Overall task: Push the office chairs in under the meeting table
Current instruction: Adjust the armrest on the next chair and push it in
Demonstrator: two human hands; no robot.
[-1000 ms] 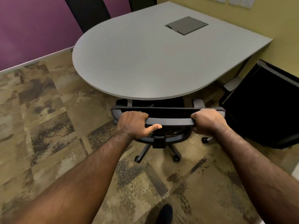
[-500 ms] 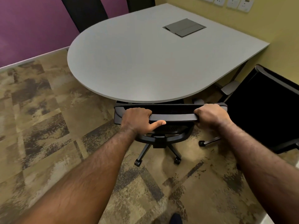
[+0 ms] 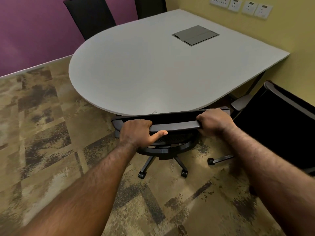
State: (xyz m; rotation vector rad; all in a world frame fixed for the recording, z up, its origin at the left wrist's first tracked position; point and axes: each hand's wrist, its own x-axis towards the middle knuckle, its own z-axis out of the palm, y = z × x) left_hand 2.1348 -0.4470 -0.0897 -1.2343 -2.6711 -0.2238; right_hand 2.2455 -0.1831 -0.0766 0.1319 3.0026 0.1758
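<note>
A black office chair (image 3: 173, 124) stands at the rounded near end of the grey meeting table (image 3: 136, 70). Its seat is hidden under the tabletop; the top of the backrest sits right at the table's edge, and its wheeled base shows on the carpet below. My left hand (image 3: 136, 132) grips the left part of the backrest's top bar, thumb pointing along the bar. My right hand (image 3: 215, 122) grips the right end of the same bar.
A second black chair (image 3: 279, 126) stands to the right, by the yellow wall, one caster leg (image 3: 219, 160) reaching toward the first chair. Two more dark chair backs (image 3: 92, 16) rise behind the table at the purple wall. A grey cable hatch (image 3: 195, 35) is set in the tabletop.
The chair has rolled forward under the table with both hands on its backrest; the gap between backrest and table edge has closed. The view has moved closer.
</note>
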